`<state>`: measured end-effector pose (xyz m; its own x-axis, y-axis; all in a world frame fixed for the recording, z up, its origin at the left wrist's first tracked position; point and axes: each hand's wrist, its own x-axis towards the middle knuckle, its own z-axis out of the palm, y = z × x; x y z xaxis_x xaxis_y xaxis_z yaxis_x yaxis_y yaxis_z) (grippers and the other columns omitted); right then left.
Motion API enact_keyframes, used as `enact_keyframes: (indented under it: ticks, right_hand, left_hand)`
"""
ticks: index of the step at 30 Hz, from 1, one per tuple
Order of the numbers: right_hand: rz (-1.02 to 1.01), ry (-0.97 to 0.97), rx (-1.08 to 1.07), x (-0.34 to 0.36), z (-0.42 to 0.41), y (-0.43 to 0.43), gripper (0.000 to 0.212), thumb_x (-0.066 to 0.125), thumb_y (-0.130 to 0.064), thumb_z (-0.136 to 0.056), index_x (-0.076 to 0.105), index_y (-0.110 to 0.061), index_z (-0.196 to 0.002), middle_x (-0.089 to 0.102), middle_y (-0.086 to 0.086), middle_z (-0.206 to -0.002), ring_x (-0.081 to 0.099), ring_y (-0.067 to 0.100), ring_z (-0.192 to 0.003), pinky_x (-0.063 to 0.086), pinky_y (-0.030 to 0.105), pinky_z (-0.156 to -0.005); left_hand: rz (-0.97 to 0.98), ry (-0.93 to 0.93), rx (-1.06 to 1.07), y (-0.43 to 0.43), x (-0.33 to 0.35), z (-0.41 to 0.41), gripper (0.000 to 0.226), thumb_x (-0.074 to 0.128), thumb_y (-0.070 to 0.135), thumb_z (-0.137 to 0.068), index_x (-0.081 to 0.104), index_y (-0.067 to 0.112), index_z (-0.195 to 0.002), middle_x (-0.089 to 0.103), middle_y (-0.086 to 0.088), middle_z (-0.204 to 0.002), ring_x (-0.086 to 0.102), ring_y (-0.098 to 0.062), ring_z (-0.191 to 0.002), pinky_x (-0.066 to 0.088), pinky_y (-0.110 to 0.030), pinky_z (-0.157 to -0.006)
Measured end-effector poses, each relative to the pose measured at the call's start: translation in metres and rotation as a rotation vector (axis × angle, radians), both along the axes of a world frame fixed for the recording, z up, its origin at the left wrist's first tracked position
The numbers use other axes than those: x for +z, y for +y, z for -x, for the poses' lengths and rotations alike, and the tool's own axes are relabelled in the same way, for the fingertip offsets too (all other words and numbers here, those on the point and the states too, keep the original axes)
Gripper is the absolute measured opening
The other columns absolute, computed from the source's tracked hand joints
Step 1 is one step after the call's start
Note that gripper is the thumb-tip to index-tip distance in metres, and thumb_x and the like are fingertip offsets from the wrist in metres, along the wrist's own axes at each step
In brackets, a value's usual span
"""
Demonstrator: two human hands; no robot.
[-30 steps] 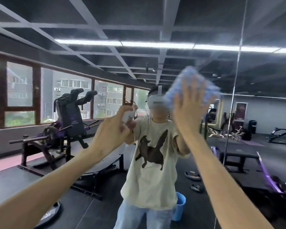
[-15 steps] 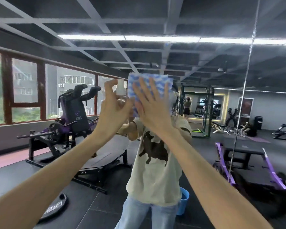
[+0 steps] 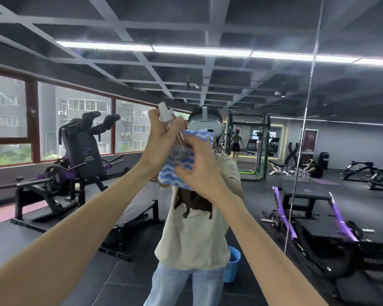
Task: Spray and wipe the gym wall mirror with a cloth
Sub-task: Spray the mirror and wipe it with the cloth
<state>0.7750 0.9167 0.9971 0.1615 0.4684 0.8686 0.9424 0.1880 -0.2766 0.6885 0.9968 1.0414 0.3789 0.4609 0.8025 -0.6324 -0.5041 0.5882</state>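
Ahead, the wall mirror (image 3: 352,89) fills everything beyond both hands, and a vertical seam (image 3: 305,151) runs down it well to the right of the right hand. Reflected in it, a black-and-purple weight machine (image 3: 82,155) stands far to the left of the left hand. A purple-framed gym bench (image 3: 305,195) sits low to the right of the right hand. My own reflection, in a beige T-shirt (image 3: 195,235), stands directly behind the two hands. A blue bucket (image 3: 232,263) sits on the floor well below them, beside the reflection's legs. I have the blue-and-white wavy cloth (image 3: 175,173) held up in front of the glass at face height. The right hand (image 3: 199,166) grips it with bent fingers from the right side. The left hand (image 3: 161,138) is just beside it on the left, fingers wrapped around a small spray bottle (image 3: 165,113) whose white head pokes out above the hand.
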Motion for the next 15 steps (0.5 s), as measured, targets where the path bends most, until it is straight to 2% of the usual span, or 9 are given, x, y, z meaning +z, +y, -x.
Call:
enact_keyframes:
  ticks: [1,2,4,7,9,11,12,15]
  right_hand:
    - [-0.028,0.011,-0.069,0.001,0.003,0.003,0.062,0.063,-0.035,-0.075,0.052,-0.007,-0.129,0.056,0.007,-0.126,0.046,0.018,-0.119,0.023,0.015,-0.106]
    - [-0.079,0.019,-0.130,0.004,0.006,0.006,0.059,0.070,-0.030,-0.076,0.050,-0.006,-0.127,0.056,0.008,-0.122,0.047,0.022,-0.116,0.027,0.019,-0.103]
    - [-0.182,-0.012,-0.216,0.009,0.011,0.009,0.057,0.074,-0.020,-0.078,0.041,-0.007,-0.123,0.059,0.010,-0.116,0.053,0.029,-0.113,0.034,0.033,-0.102]
    - [-0.183,-0.139,-0.281,0.019,0.014,0.006,0.065,0.068,-0.023,-0.083,0.019,-0.020,-0.126,0.069,0.005,-0.105,0.063,0.028,-0.103,0.037,0.041,-0.101]
    - [-0.166,-0.186,-0.263,0.023,0.017,-0.001,0.066,0.065,-0.024,-0.086,0.014,-0.031,-0.127,0.071,0.004,-0.098,0.067,0.027,-0.093,0.044,0.044,-0.097]
    - [-0.161,-0.184,-0.261,0.024,0.018,-0.008,0.069,0.065,-0.022,-0.086,0.013,-0.032,-0.130,0.070,0.003,-0.095,0.068,0.026,-0.081,0.051,0.041,-0.086]
    - [-0.159,-0.179,-0.270,0.025,0.017,-0.014,0.071,0.066,-0.020,-0.086,0.012,-0.032,-0.131,0.067,0.002,-0.095,0.066,0.022,-0.074,0.052,0.035,-0.079]
    - [-0.150,-0.016,-0.226,0.026,0.008,-0.037,0.078,0.067,-0.010,-0.087,0.010,-0.026,-0.138,0.058,-0.002,-0.090,0.060,0.011,-0.065,0.052,0.018,-0.062]
  left_hand:
    - [-0.013,-0.001,-0.005,0.000,-0.003,-0.002,0.023,0.052,0.020,-0.099,0.030,0.026,-0.097,0.060,-0.014,-0.099,0.062,-0.015,-0.079,0.053,-0.024,-0.068]
    - [-0.047,0.007,0.012,0.000,-0.005,-0.002,0.023,0.052,0.020,-0.099,0.030,0.026,-0.099,0.059,-0.015,-0.101,0.062,-0.017,-0.083,0.054,-0.029,-0.072]
    - [-0.123,0.027,0.038,0.001,-0.011,-0.004,0.022,0.050,0.018,-0.100,0.029,0.022,-0.105,0.056,-0.019,-0.105,0.062,-0.016,-0.090,0.055,-0.036,-0.084]
    - [-0.205,0.001,-0.015,0.004,-0.016,-0.004,0.015,0.043,0.021,-0.102,0.029,0.025,-0.108,0.050,-0.015,-0.110,0.062,-0.003,-0.090,0.050,-0.021,-0.084]
    - [-0.333,0.031,0.035,0.008,-0.020,-0.004,0.016,0.037,0.040,-0.100,0.030,0.036,-0.113,0.045,-0.015,-0.118,0.058,-0.013,-0.103,0.047,-0.022,-0.089]
    - [-0.417,0.050,0.141,0.011,-0.027,-0.007,0.018,0.030,0.049,-0.096,0.030,0.048,-0.114,0.043,-0.014,-0.119,0.052,-0.024,-0.107,0.045,-0.032,-0.097]
    - [-0.448,0.030,0.204,0.013,-0.032,-0.010,0.018,0.030,0.046,-0.097,0.031,0.048,-0.115,0.044,-0.010,-0.117,0.051,-0.024,-0.105,0.044,-0.037,-0.098]
    - [-0.672,-0.049,0.534,0.025,-0.049,-0.023,0.023,0.038,0.028,-0.098,0.039,0.019,-0.119,0.036,-0.002,-0.122,0.042,-0.021,-0.112,0.038,-0.038,-0.101]
